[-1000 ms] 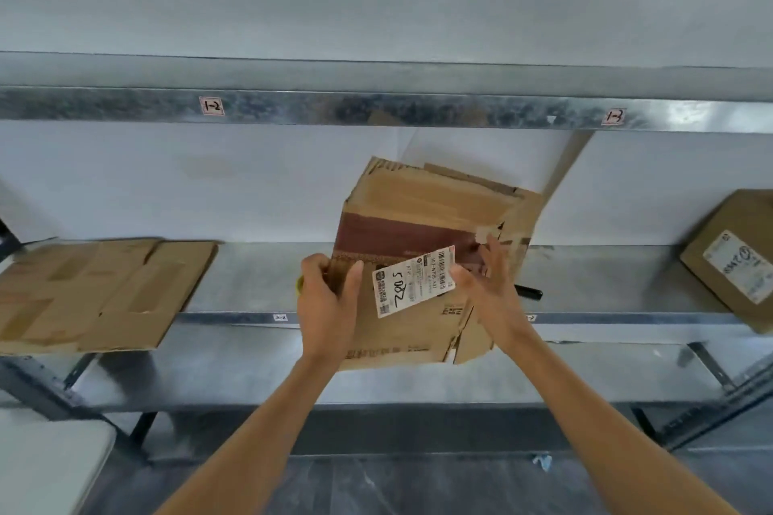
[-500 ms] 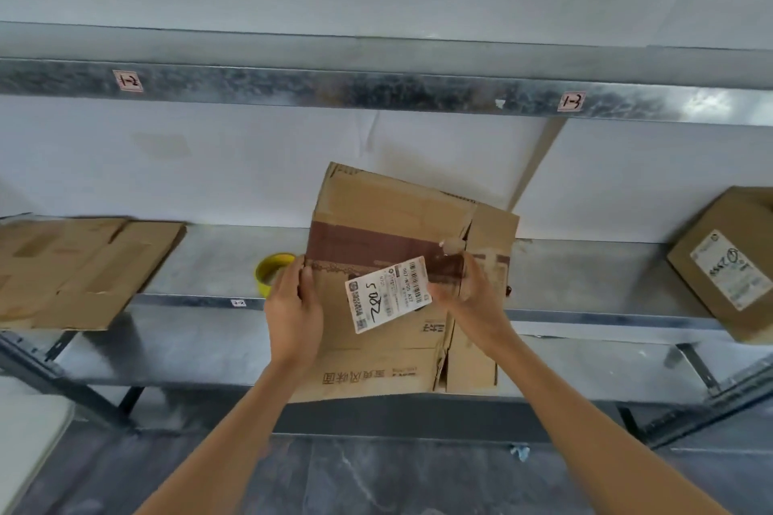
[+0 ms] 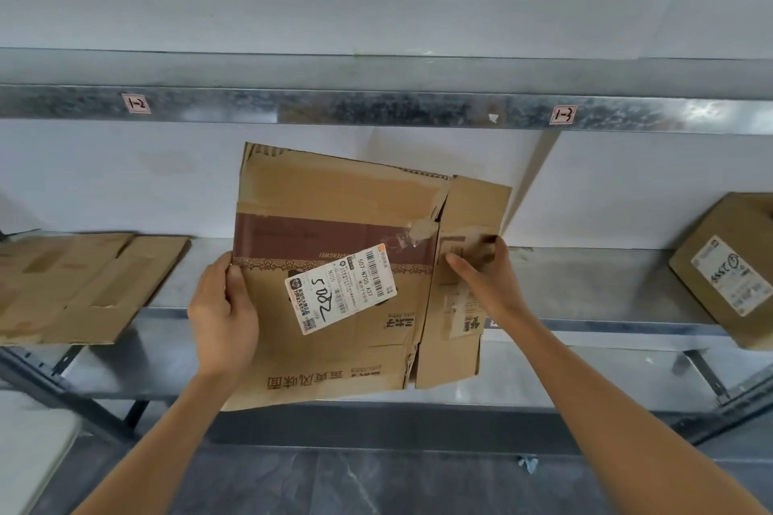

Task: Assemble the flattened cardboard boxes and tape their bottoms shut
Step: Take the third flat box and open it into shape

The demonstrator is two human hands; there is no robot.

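Flattened cardboard point(image 3: 79, 284) lies on the shelf point(image 3: 585, 288) at left; the left hand point(image 3: 223, 320) grips the flattened box's point(image 3: 334, 230) left edge, held upright before the shelf; the right hand point(image 3: 487, 278) pinches its right panel; a taped box point(image 3: 728, 268) sits far right.

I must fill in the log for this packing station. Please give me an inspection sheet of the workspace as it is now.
Surface: grey metal shelf; an upper beam above it carries small tags.
Job's things: flattened box with a white label, held up in front of the shelf; flat cardboard lies at the shelf's left.
Clutter: closed box at the shelf's right; blue scrap on the floor.
Grips: left hand grips the flattened box's left edge; right hand grips its narrow right panel.
Cables: nothing seen.
Surroundings: white wall, dark floor, white surface at lower left.
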